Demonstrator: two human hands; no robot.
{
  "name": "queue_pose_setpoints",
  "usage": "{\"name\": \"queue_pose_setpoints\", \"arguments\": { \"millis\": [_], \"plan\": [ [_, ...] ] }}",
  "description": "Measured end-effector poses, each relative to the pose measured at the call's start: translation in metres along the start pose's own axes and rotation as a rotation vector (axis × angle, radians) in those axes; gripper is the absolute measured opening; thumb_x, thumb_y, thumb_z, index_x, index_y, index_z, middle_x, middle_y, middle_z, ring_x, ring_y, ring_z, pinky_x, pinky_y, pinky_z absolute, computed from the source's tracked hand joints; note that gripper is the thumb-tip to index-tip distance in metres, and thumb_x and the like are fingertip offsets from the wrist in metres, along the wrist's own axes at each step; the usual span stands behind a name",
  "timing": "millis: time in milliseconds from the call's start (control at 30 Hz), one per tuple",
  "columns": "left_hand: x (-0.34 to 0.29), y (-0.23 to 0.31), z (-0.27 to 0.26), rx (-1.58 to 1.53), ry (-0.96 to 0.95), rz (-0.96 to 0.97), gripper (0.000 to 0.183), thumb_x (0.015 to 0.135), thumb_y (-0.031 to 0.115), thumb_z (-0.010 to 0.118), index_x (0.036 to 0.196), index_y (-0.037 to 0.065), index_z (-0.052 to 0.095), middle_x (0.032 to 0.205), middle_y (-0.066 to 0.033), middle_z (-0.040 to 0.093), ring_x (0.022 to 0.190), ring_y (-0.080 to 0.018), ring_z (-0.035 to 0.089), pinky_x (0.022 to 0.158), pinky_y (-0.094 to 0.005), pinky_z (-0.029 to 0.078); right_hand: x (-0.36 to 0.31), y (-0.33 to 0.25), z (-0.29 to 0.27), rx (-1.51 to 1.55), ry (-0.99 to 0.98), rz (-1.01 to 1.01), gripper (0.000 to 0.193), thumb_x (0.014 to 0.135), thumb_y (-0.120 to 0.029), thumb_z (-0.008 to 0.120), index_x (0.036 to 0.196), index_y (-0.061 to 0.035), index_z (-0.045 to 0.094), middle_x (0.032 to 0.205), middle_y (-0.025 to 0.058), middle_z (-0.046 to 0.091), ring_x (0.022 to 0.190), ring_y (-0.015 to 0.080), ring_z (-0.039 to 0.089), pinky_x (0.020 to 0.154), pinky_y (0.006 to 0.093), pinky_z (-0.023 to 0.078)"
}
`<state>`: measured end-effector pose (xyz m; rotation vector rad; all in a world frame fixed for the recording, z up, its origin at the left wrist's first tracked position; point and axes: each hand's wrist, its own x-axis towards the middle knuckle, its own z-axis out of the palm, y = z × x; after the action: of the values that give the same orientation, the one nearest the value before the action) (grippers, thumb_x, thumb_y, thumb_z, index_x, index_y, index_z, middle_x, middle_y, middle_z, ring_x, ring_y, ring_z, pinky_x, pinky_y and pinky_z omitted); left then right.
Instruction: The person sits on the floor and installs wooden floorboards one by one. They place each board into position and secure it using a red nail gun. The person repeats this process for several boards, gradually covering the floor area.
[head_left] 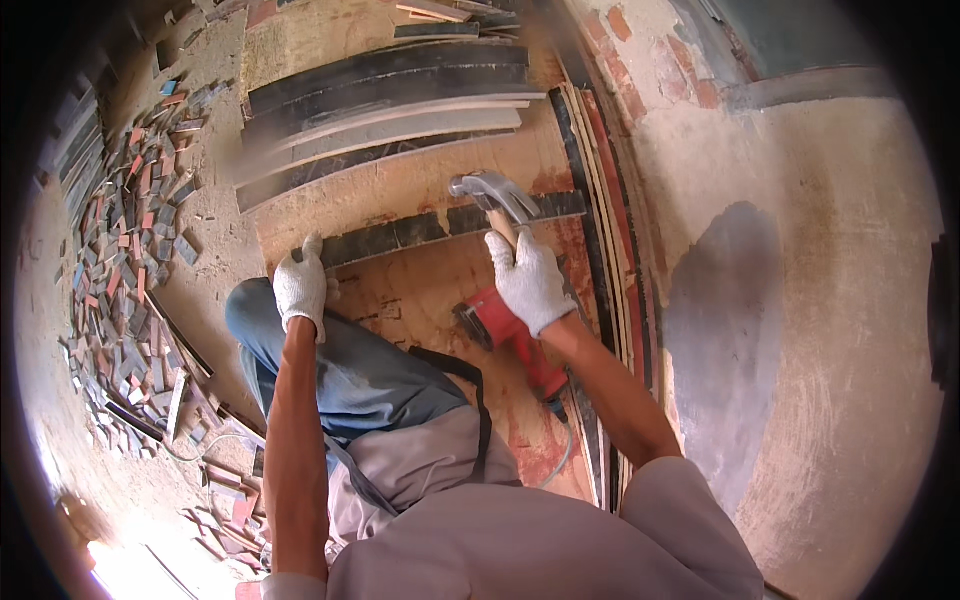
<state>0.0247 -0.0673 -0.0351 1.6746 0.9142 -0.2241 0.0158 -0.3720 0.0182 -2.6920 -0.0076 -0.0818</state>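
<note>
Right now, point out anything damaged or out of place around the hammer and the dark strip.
Small wood offcuts lie strewn in a messy heap on the floor to the left. The plywood sheet under the dark strip is stained red and scuffed. A red power tool lies on it.

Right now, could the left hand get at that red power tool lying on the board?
Probably yes. The left hand rests on the dark strip, and only bare board lies between it and the red power tool.

A rough carpentry worksite, likely on a building job. A worn plywood sheet [420, 180] lies on the dusty concrete floor [830, 250], with long cut strips [385, 95] stacked at twelve o'clock, a heap of small wood offcuts [135, 230] at nine o'clock, and a red power saw [505, 335] near centre.
</note>
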Motion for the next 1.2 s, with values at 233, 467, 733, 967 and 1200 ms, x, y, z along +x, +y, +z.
{"name": "queue_pose_setpoints", "arguments": {
  "millis": [233,467,733,967,1200],
  "plan": [
    [0.028,-0.029,0.005,0.255,0.054,0.121,0.048,0.099,0.045,0.06,0.097,-0.001,0.07,0.062,-0.0129,0.065,0.059,-0.0229,0.069,0.05,-0.0401,0.053,0.007,0.029,-0.007,-0.089,-0.077,0.137,0.047,0.101,-0.045,0.056,0.097,0.0005,0.066,0.079,0.0276,0.067,0.073,0.0446,0.068,0.06,0.053,0.051],
    [0.017,-0.033,-0.025,0.229,0.224,0.201,0.062,0.1,0.055,0.045,0.095,0.0,0.073,0.103,-0.0278,0.07,0.097,-0.0497,0.066,0.092,-0.0509,0.052,-0.002,0.03,-0.032,-0.144,-0.192,0.064,0.043,0.104,-0.04,0.051,0.127,-0.0054,0.06,0.111,0.0203,0.068,0.096,0.0334,0.068,0.084,0.0431,0.051],
    [-0.04,-0.198,-0.317,0.762,0.711,-0.026,0.046,0.096,0.047,0.057,0.112,0.005,0.065,0.102,-0.0197,0.066,0.095,-0.0295,0.066,0.08,-0.0422,0.053,-0.016,0.083,-0.032,-0.355,-0.096,0.262,0.044,0.094,-0.049,0.064,0.102,-0.0065,0.067,0.093,0.0205,0.071,0.086,0.0403,0.069,0.074,0.0495,0.053],
    [-0.029,-0.284,-0.419,0.336,0.58,-0.326,0.058,0.092,0.052,0.062,0.131,0.01,0.058,0.122,-0.0137,0.06,0.111,-0.0267,0.059,0.091,-0.0419,0.05,0.02,0.136,-0.035,-0.419,0.218,-0.07,0.045,0.085,-0.039,0.077,0.11,-0.0055,0.062,0.095,0.0181,0.068,0.09,0.0376,0.067,0.079,0.0488,0.053],
    [0.041,-0.182,-0.236,-0.341,0.42,0.087,0.034,0.099,0.018,0.064,0.129,0.003,0.064,0.123,-0.0107,0.065,0.111,-0.0204,0.061,0.093,-0.0279,0.049,0.149,0.102,0.021,0.309,0.082,0.113,0.054,0.095,-0.025,0.07,0.14,-0.0016,0.053,0.132,0.0224,0.064,0.116,0.0271,0.066,0.099,0.0372,0.052]
  ]
}}
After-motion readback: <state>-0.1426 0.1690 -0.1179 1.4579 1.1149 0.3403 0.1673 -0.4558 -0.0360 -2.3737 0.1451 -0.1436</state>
